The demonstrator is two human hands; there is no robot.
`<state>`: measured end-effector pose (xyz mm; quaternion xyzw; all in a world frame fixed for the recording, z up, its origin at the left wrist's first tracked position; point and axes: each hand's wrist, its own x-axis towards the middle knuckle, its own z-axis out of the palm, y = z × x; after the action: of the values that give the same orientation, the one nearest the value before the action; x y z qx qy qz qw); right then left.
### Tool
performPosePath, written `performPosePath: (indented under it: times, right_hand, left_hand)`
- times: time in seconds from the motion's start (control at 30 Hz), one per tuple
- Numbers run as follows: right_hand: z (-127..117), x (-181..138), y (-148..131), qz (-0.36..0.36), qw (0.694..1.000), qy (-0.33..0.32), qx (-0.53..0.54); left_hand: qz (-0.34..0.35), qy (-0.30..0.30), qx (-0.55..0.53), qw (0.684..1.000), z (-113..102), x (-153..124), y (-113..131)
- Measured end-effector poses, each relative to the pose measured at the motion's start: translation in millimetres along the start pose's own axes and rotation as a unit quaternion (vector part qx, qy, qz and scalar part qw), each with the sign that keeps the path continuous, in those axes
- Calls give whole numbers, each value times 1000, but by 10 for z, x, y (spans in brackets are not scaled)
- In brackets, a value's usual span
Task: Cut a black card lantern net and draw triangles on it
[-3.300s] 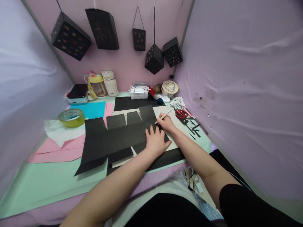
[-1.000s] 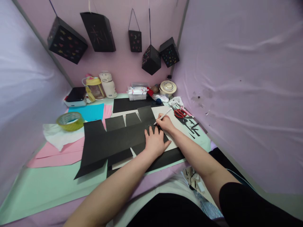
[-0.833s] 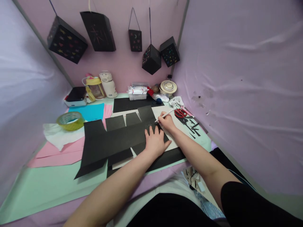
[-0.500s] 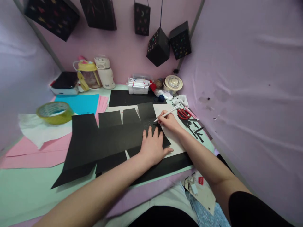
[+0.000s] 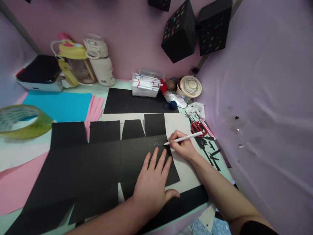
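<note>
A large black paper cutout (image 5: 97,163) with several tabs along its far edge lies flat on the table. My left hand (image 5: 153,184) rests on its right panel, fingers stretched out and pressing it down. My right hand (image 5: 182,147) pinches a white pen (image 5: 183,138) whose tip touches the upper right corner of the black paper. Small faint triangles (image 5: 156,142) are drawn there, just left of the pen tip.
Red scissors (image 5: 198,128) and black paper scraps (image 5: 211,151) lie to the right. A box of markers (image 5: 145,85), a black sheet (image 5: 132,101), a tape roll (image 5: 21,122), blue (image 5: 61,104) and pink paper (image 5: 17,182), bottles (image 5: 73,62) and hanging black boxes (image 5: 179,31) surround the work.
The camera has dropped and moved closer to the table. My left hand still presses the black paper. The pen has swung to a flatter angle with its tip at the drawn triangles.
</note>
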<state>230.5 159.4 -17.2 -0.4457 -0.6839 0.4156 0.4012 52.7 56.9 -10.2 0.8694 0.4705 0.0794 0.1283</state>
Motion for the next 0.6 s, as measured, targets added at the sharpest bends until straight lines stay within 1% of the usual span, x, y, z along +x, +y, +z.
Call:
performPosePath:
  times: [0.17, 0.4, 0.6]
  right_hand:
    - [-18, -16, -3, -17, 999, -30, -9]
    - [-12, -9, -31, -9, 999, -42, -16]
    - [-7, -1, -47, -2, 999, -51, -13]
  left_hand:
    - [7, 17, -2, 1000, 8, 1, -11]
    - [9, 42, 9, 999, 36, -39, -16]
    - [7, 47, 17, 999, 35, -28, -11]
